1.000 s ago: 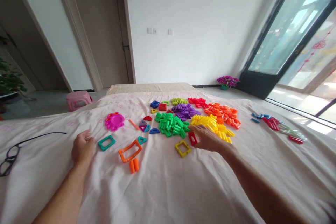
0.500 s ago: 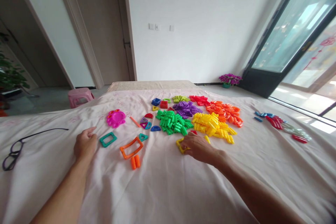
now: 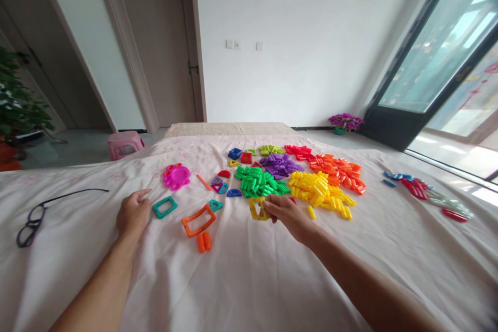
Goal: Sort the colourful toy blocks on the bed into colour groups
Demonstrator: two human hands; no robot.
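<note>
My right hand pinches a yellow square frame by its right side, in front of the green pile and left of the yellow pile. My left hand rests on the cloth with its fingers apart and nothing in them. Just right of it lies a teal square frame. Between the hands are an orange curved frame, two orange sticks and a small teal triangle.
Black glasses lie at the far left of the cloth. A pink flower-shaped piece sits beyond my left hand. Purple and orange piles stand behind. Blue, red and clear pieces lie far right.
My right hand has lifted the yellow square frame and moved slightly left with it, tilting it up. My left hand has hardly changed. The whole view has shifted slightly.
</note>
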